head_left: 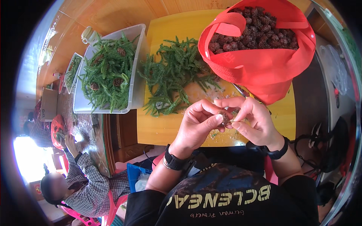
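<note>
A small brown pine cone [225,116] is pinched between the thumb and fingers of my left hand [200,122], above the near part of the yellow table [162,130]. My right hand [254,120] meets it from the other side, thumb and forefinger pressed together at the cone's edge. What those fingertips hold is too small to make out; it may be a thin strand. Just beyond my hands lies a loose heap of green artificial fir sprigs [169,71]. A red fabric bag [260,71] full of dark pine cones [256,32] stands at the far right.
To the left, a translucent plastic bin [138,71] holds green sprigs with several cones among them. A tool with yellow handles [247,92] lies beside the bag. Small scraps litter the tabletop. A person in a checked shirt [90,180] sits at another table on the left.
</note>
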`<state>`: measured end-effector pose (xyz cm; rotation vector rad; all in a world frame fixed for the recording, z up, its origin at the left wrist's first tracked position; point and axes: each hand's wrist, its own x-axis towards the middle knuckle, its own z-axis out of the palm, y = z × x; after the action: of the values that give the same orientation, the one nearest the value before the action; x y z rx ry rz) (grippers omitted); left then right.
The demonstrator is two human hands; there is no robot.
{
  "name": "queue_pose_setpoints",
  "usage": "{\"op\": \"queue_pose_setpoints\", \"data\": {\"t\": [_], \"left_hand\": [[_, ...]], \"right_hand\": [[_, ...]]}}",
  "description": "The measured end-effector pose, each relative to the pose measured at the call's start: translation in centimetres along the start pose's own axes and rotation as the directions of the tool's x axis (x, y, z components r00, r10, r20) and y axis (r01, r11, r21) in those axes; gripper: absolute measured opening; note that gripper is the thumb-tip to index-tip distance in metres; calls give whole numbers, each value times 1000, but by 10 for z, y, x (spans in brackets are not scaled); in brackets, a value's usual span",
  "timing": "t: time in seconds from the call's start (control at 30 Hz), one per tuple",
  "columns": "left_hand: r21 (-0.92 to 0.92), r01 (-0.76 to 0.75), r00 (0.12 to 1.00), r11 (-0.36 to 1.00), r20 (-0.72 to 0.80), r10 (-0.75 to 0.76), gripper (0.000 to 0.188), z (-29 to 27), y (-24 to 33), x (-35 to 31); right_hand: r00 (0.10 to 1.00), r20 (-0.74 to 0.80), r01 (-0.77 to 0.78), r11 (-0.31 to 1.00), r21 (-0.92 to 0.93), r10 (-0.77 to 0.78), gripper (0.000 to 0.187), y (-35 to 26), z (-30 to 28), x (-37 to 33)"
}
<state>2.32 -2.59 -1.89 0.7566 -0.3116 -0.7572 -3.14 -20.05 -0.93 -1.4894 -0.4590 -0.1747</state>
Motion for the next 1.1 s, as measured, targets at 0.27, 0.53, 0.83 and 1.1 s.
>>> {"op": "queue_pose_setpoints", "data": {"t": [0.27,0.53,0.83,1.1], "left_hand": [[-22,2,999,1000,38,-1,14,1,-1,-1],[-3,-58,998,998,10,58,16,6,-2,0],[14,-97,995,995,23,96,13,3,-7,0],[35,-122,992,992,50,120,13,2,-7,1]], "right_hand": [[1000,-27,3,989,149,1,14,3,1,-1],[994,-112,9,995,96,2,13,-1,5,-3],[968,-186,-78,904,420,170,19,-6,8,4],[987,-91,-108,969,224,131,18,-3,5,3]]}}
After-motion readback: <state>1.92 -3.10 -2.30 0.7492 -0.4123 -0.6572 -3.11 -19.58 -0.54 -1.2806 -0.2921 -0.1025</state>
